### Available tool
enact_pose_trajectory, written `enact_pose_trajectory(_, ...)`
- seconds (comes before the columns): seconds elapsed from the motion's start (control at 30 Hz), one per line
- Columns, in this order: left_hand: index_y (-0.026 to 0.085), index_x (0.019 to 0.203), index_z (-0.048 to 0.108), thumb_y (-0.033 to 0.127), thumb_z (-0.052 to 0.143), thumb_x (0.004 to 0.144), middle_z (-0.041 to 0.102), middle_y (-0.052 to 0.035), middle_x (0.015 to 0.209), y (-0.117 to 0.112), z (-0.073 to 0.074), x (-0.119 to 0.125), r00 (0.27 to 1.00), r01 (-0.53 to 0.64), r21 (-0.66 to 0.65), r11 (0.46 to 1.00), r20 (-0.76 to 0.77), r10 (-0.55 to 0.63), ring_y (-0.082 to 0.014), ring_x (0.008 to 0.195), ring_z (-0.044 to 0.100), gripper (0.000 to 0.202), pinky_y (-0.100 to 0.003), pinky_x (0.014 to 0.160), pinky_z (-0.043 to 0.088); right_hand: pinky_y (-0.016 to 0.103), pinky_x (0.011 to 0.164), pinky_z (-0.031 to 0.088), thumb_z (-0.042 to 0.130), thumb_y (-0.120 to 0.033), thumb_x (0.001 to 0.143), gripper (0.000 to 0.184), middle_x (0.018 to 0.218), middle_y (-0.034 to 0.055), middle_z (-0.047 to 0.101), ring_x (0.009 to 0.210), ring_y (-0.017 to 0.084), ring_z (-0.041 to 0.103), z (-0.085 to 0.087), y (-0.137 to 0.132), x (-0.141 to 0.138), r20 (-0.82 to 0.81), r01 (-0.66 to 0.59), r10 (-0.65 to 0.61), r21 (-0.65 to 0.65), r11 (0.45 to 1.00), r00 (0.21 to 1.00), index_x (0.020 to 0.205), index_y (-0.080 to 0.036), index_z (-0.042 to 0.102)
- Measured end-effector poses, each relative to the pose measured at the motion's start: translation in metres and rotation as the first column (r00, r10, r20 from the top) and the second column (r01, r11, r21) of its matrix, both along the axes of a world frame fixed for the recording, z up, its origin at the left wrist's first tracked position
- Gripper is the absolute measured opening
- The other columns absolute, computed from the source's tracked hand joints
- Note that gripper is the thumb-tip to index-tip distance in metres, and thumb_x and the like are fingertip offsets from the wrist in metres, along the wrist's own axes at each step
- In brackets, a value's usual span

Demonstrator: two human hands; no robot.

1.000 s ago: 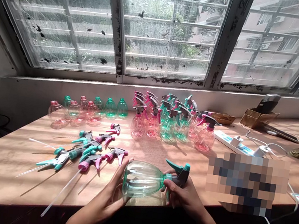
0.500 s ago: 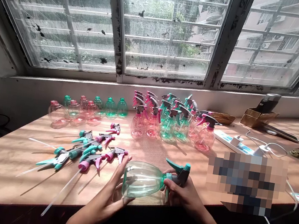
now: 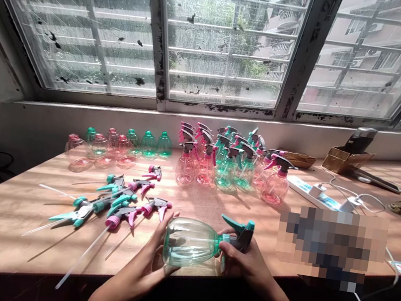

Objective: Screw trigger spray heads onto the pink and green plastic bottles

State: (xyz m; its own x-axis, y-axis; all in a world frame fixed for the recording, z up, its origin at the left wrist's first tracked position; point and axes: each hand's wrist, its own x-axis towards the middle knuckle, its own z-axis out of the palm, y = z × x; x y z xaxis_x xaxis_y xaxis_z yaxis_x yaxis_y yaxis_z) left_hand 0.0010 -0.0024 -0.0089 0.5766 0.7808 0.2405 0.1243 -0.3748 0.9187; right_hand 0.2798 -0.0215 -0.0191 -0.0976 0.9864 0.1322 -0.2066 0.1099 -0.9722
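Note:
A clear green spray bottle [image 3: 190, 243] lies sideways between my hands at the table's front edge, its neck to the right. My left hand [image 3: 155, 249] cups the bottle's base. At the neck, my right hand [image 3: 244, 258] grips the teal collar of the grey and teal trigger sprayer [image 3: 242, 235], which sits on the bottle's mouth. Some of the right fingers are hidden behind the sprayer. To the left lies a pile of loose trigger sprayers [image 3: 120, 219], teal and pink, with thin tubes pointing toward the front left.
Several pink and green bottles without sprayers [image 3: 121, 151] stand at the back left. Bottles fitted with sprayers [image 3: 205, 169] stand at the back middle. To the right are a white power strip [image 3: 311, 192] with cables, a cardboard box [image 3: 338, 158] and a blurred patch [image 3: 329, 245].
Almost nothing differs. Both hands keep hold of the spray bottle in nearly the same place, and the view has shifted very slightly.

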Motion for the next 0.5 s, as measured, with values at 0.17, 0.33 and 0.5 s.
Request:
enact_pose_trajectory(0.17, 0.046, 0.158, 0.005, 0.036, 0.064, 0.097, 0.003, -0.0055, 0.171, -0.0013, 0.0003, 0.0033, 0.993, 0.06, -0.063, 0.996, 0.101, -0.053, -0.0348, 0.145, 0.039, 0.086, -0.052, 0.117, 0.039, 0.03, 0.058, 0.056, 0.082, -0.044, 0.079, 0.037, 0.072, 0.0034, 0.074, 0.066, 0.021, 0.071, 0.0018, -0.0007, -0.0002, 0.002, 0.031, -0.031, 0.012, 0.999, 1.0, 0.098, -0.017, 0.067)
enact_pose_trajectory(0.33, 0.042, 0.16, 0.007, 0.036, 0.069, 0.093, 0.005, -0.0012, 0.171, -0.0012, 0.0056, -0.0002, 0.999, -0.023, -0.034, 0.999, -0.024, 0.022, -0.0334, 0.156, 0.003, 0.091, -0.055, 0.125, 0.013, 0.03, 0.06, 0.056, 0.084, -0.042, 0.078, 0.037, 0.08, 0.0028, 0.072, 0.065, 0.018, 0.069, 0.0018, -0.0012, -0.0014, 0.01, 0.042, -0.042, 0.029, 0.999, 0.999, 0.1, -0.017, 0.069)
enact_pose_trajectory(0.5, 0.044, 0.159, 0.006, 0.036, 0.067, 0.095, -0.002, -0.0042, 0.171, 0.0002, 0.0005, 0.0017, 0.999, 0.014, -0.074, 0.997, 0.048, -0.011, -0.0364, 0.153, 0.021, 0.089, -0.054, 0.122, 0.028, 0.029, 0.05, 0.056, 0.082, -0.046, 0.079, 0.04, 0.073, 0.0018, 0.07, 0.053, 0.016, 0.064, 0.0014, -0.0011, -0.0028, -0.012, 0.017, -0.017, -0.003, 1.0, 1.0, 0.101, -0.017, 0.066)
